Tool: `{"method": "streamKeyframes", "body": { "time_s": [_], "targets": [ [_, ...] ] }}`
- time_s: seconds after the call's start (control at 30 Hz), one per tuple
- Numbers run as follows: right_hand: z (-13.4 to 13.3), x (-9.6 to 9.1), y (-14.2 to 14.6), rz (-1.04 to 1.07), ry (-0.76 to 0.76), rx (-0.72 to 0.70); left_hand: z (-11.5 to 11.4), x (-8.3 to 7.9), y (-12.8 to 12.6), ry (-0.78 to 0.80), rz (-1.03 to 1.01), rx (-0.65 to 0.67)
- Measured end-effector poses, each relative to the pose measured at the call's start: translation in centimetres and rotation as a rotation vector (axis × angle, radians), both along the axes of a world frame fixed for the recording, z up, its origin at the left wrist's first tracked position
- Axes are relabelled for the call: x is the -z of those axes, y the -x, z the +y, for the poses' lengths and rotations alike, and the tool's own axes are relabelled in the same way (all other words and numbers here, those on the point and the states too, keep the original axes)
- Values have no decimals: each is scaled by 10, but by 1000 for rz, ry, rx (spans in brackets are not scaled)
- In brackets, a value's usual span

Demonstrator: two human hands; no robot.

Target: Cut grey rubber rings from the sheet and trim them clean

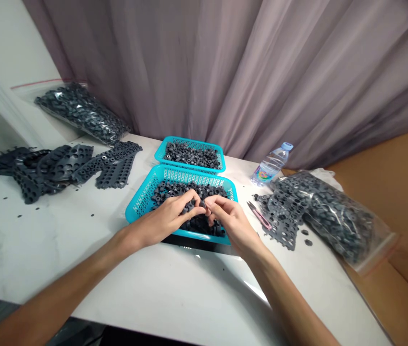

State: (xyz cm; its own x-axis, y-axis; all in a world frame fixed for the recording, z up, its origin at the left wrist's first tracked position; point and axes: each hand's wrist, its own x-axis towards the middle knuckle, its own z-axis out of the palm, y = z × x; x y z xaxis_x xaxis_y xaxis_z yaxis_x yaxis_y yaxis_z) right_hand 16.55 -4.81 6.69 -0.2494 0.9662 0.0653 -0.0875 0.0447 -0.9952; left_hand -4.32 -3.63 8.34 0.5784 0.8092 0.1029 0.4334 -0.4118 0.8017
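Over the near turquoise basket (135, 206), my left hand (177, 211) pinches a small black rubber piece (203, 204) between thumb and fingers. My right hand (227, 216) meets it from the other side, its fingertips closed at the same piece. The fingers partly cover the piece, so its shape is unclear. Many small black rubber parts (169, 190) fill the basket beneath both hands. Directly behind stands a second turquoise basket (189, 168), holding more such parts (192, 154).
To the left lie perforated black rubber sheets (63, 166) and a filled zip bag (79, 113). On the right are a water bottle (270, 166), pink-handled thread snips (259, 215), another perforated sheet (285, 221) and a second filled bag (344, 221). A curtain (175, 67) hangs behind the white table (175, 298).
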Motion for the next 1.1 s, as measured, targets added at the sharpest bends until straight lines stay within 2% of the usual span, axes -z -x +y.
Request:
{"method": "streamKeyframes", "body": {
  "time_s": [0.4, 0.8, 1.1],
  "targets": [
    [0, 4, -1, 66, 30, -88, 2, 0, 2, -11, -9, 46],
    [0, 4, 1, 22, 9, -9, 4, 3, 3, -32, -22, 34],
    [0, 3, 1, 25, 20, 1, 4, 2, 5, -38, -28, 52]
  ]
}}
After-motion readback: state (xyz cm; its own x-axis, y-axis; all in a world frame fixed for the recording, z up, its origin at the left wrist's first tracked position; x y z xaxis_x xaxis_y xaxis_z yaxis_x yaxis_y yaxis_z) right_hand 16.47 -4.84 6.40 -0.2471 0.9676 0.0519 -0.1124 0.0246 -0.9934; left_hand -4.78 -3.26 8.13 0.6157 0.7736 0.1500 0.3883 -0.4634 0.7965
